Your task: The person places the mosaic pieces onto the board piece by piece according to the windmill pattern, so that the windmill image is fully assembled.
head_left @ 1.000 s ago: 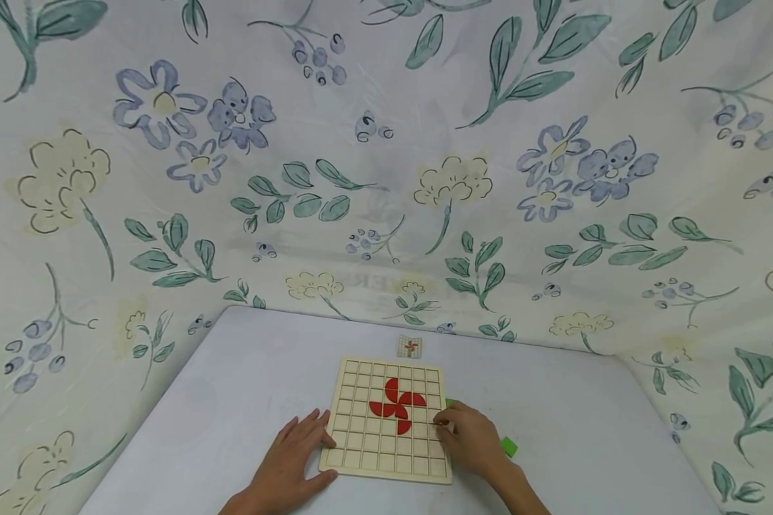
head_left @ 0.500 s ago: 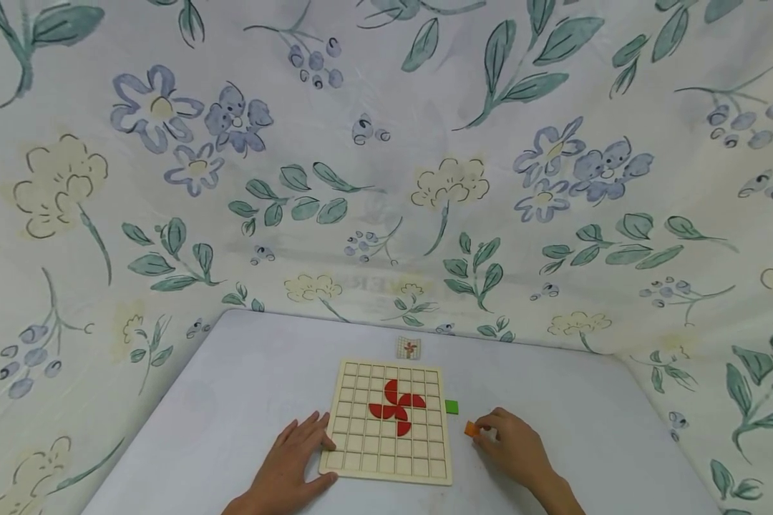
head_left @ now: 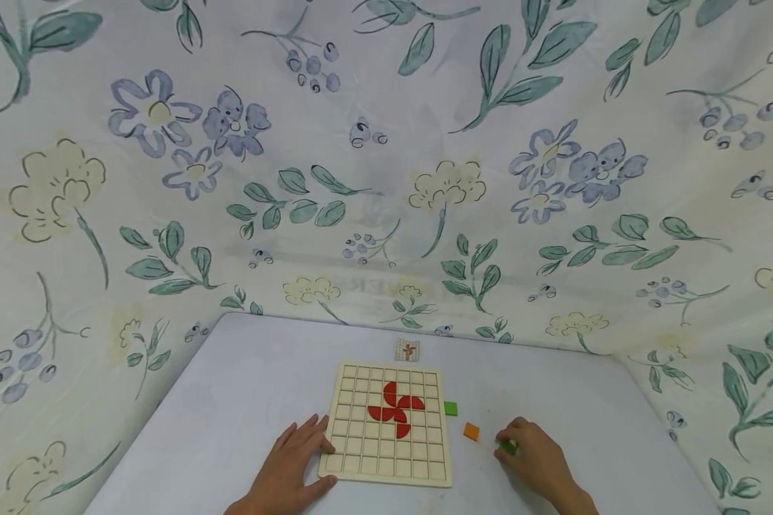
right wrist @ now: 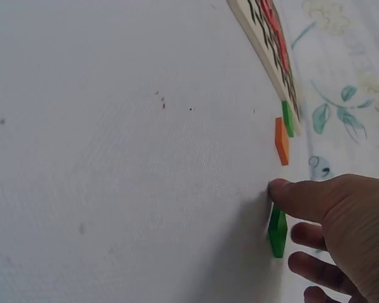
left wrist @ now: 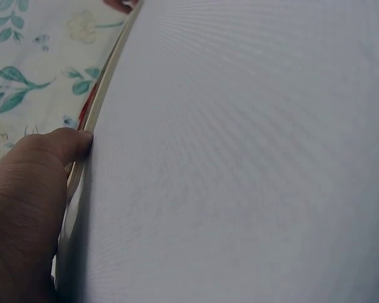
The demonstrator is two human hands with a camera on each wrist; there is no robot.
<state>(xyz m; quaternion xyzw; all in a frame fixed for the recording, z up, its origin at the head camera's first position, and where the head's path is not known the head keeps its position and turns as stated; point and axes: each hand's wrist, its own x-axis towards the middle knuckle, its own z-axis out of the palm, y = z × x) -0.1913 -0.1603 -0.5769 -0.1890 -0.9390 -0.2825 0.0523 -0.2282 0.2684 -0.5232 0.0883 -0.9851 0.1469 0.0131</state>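
Observation:
My left hand [head_left: 293,461] rests at the left edge of a square wooden grid board [head_left: 354,465], fingers spread, thumb at its near corner. In the left wrist view, the thumb [left wrist: 69,144] touches the board's edge. Red curved pieces [head_left: 397,410] form a pinwheel on the board. To the right, the fingers of my right hand [head_left: 537,461] are curled about a small green tile [head_left: 508,447] at the tabletop. The right wrist view has the thumb right beside this green tile [right wrist: 278,237]; the far side of the grasp is hidden.
An orange square tile [head_left: 471,431] lies between the board and my right hand. Another green tile [head_left: 451,408] sits against the board's right edge. Behind the board is a small pattern card [head_left: 408,350]. Flower-printed cloth [head_left: 373,214] surrounds the white table [head_left: 245,386].
My right hand moved from the board's right edge past the orange tile, which now lies uncovered, to the farther green tile. My left hand stayed on the board.

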